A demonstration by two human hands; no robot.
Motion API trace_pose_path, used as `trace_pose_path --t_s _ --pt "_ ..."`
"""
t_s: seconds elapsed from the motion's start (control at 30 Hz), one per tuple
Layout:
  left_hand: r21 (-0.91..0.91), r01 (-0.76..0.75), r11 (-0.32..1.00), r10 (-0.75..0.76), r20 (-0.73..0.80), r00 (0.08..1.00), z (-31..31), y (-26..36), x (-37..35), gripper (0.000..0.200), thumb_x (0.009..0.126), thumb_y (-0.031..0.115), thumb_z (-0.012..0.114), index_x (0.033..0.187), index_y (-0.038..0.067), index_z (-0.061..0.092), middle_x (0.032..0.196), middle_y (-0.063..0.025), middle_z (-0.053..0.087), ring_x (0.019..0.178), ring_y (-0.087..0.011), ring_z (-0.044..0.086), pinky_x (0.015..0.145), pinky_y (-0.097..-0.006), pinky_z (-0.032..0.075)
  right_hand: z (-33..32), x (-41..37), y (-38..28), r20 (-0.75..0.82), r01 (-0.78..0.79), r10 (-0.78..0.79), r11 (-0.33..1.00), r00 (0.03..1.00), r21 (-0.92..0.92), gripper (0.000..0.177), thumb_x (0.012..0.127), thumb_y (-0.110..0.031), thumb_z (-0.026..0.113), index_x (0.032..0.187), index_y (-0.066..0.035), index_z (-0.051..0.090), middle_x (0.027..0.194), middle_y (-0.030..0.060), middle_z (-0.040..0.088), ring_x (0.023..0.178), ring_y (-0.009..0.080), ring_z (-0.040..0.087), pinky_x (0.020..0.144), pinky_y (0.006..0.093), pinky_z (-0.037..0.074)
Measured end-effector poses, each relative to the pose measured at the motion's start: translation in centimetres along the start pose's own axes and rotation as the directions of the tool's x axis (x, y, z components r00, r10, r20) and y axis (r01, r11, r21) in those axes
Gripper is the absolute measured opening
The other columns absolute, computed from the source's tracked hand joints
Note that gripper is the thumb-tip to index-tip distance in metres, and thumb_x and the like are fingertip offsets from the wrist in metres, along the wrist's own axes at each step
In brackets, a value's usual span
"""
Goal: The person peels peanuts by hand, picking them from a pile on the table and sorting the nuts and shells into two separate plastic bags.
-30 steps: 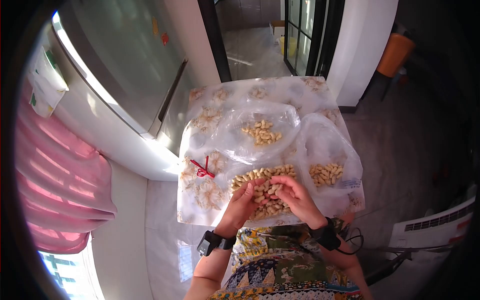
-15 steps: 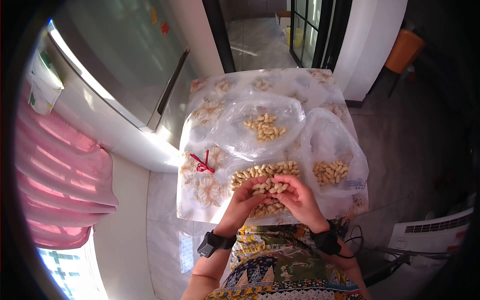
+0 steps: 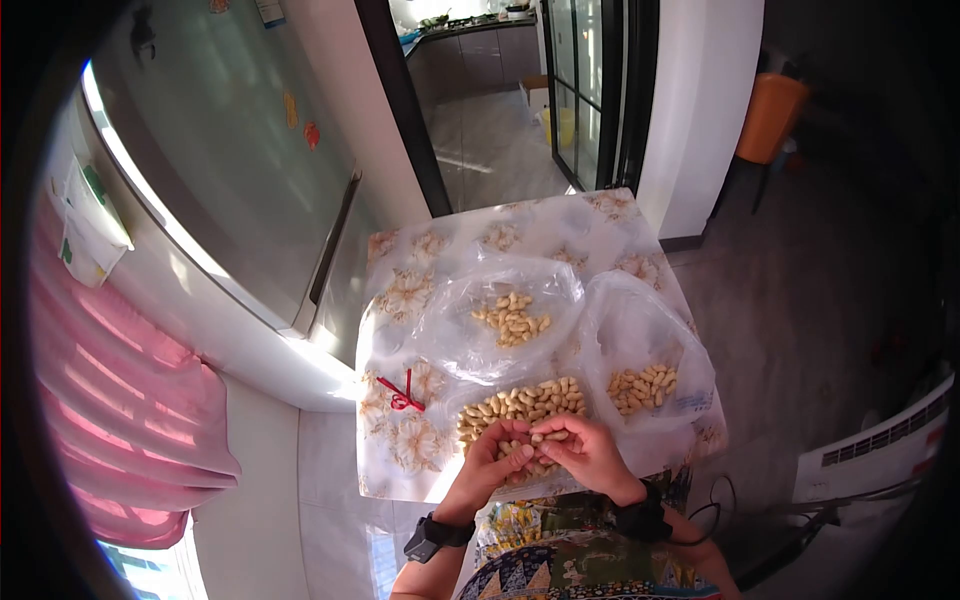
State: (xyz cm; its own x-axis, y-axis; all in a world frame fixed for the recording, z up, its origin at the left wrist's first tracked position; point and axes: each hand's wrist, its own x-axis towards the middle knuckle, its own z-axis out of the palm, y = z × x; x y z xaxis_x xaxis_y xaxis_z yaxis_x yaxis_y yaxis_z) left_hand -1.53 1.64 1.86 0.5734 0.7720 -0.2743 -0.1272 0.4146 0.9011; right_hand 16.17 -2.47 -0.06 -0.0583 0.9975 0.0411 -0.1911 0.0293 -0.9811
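Both hands meet over a heap of unshelled peanuts [image 3: 520, 402] that fills what looks like a clear rectangular container at the table's near edge. My left hand [image 3: 488, 462] is curled, with peanuts in its fingers partly hidden by the thumb. Close against it, my right hand [image 3: 588, 455] pinches a peanut [image 3: 552, 436] between thumb and fingers. Beyond the heap lies an opened clear plastic bag [image 3: 440, 335] with a small pile of peanuts [image 3: 512, 320] on it. To the right, another plastic bag [image 3: 625, 312] bears more peanuts [image 3: 642, 388].
A red ribbon [image 3: 403, 392] lies at the left of the table with a flowered cloth [image 3: 410, 445]. A fridge [image 3: 240, 150] stands to the left, near a pink cloth [image 3: 120, 380]. Ahead is a glass door [image 3: 590, 90]; an orange bin-like object [image 3: 772, 118] is at right.
The view has tipped upward, so the table sits lower in it. Fewer peanuts show in my hands now, and the fingertips have drawn closer together.
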Motion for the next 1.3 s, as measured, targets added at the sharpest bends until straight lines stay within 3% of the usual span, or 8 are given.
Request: trace_pose_path --t_s 0.2,0.57,0.83,0.9,1.0,1.13,1.23,1.3 --pt "0.086 0.048 0.995 -0.053 0.053 0.997 -0.6 -0.6 -0.4 0.037 0.095 0.033 0.058 0.12 0.007 0.053 0.095 0.0004 0.064 0.08 -0.0052 0.056 0.066 -0.0186 0.042 0.0 -0.2 0.2 0.064 -0.016 0.014 1.0 0.998 0.022 0.016 0.092 0.003 0.056 0.107 0.006 0.058 0.093 0.0087 0.066 0.082 0.012 0.065 0.072 0.0243 0.055" --pt "0.022 0.042 0.999 -0.043 0.045 0.998 -0.9 -1.0 -0.2 0.024 0.095 0.027 0.059 0.11 0.009 0.054 0.087 -0.0005 0.064 0.075 -0.0057 0.055 0.062 -0.0187 0.04 -0.3 -0.2 -0.5 0.178 -0.04 0.044 0.999 0.983 -0.025 0.022 0.097 -0.006 0.051 0.117 0.002 0.056 0.096 0.0068 0.064 0.083 0.0116 0.063 0.075 0.0264 0.052" --pt "0.005 0.011 1.0 -0.011 -0.008 1.0 0.0 -0.2 -0.3 0.017 0.094 0.02 0.06 0.106 0.008 0.057 0.091 0.001 0.063 0.075 -0.0053 0.056 0.061 -0.0178 0.04 -0.1 -0.2 -0.4 0.126 -0.042 0.042 0.999 0.991 -0.003 0.024 0.099 -0.008 0.048 0.12 0.003 0.052 0.105 0.0101 0.064 0.089 0.0146 0.064 0.077 0.0273 0.054" --pt "-0.061 0.04 0.997 -0.047 -0.126 0.991 0.7 0.5 -0.3 0.016 0.093 0.018 0.061 0.104 0.006 0.058 0.086 -0.0001 0.063 0.07 -0.0049 0.055 0.057 -0.0172 0.039 0.1 -0.2 -0.4 0.098 -0.032 0.03 0.999 0.995 0.018 0.024 0.099 -0.009 0.047 0.12 0.003 0.051 0.107 0.0114 0.063 0.092 0.0158 0.065 0.077 0.0277 0.054" --pt "-0.035 0.017 0.999 -0.021 -0.114 0.993 -0.8 -0.6 -0.1 0.015 0.092 0.017 0.062 0.101 0.006 0.057 0.079 -0.001 0.063 0.062 -0.0044 0.053 0.05 -0.0166 0.036 0.1 -0.2 -0.3 0.008 -0.062 0.062 0.997 0.998 0.056 0.023 0.099 -0.008 0.047 0.119 0.004 0.05 0.105 0.0124 0.064 0.093 0.0179 0.066 0.077 0.0284 0.055" --pt "0.064 0.017 0.998 -0.01 -0.105 0.994 -1.0 -1.1 0.0 0.011 0.09 0.013 0.065 0.095 0.005 0.058 0.074 -0.0012 0.062 0.056 -0.0039 0.049 0.047 -0.0163 0.033 -0.6 -0.3 0.3 0.092 -0.148 0.144 0.989 0.985 0.029 0.02 0.098 -0.009 0.051 0.114 0.003 0.053 0.095 0.0097 0.065 0.079 0.0142 0.065 0.069 0.0258 0.054" --pt "0.088 -0.126 0.988 0.131 -0.053 0.99 -0.7 -1.3 0.2 0.012 0.087 0.009 0.068 0.089 0.005 0.057 0.073 -0.0006 0.062 0.056 -0.0032 0.049 0.045 -0.0157 0.031 -0.7 -0.3 0.3 0.137 -0.104 0.111 0.993 0.984 -0.058 0.017 0.096 -0.01 0.055 0.108 0.002 0.058 0.089 0.0063 0.065 0.071 0.0102 0.062 0.064 0.0232 0.052" --pt "0.084 -0.096 0.992 0.103 -0.078 0.992 -0.7 -1.2 0.1 0.013 0.085 0.007 0.07 0.092 0.004 0.059 0.074 -0.0007 0.062 0.059 -0.0049 0.053 0.051 -0.0163 0.039 -0.4 -0.2 -0.1 0.134 -0.059 0.076 0.99 0.988 -0.127 0.016 0.095 -0.01 0.057 0.104 0.002 0.061 0.087 0.0047 0.065 0.068 0.0083 0.06 0.062 0.0221 0.05"
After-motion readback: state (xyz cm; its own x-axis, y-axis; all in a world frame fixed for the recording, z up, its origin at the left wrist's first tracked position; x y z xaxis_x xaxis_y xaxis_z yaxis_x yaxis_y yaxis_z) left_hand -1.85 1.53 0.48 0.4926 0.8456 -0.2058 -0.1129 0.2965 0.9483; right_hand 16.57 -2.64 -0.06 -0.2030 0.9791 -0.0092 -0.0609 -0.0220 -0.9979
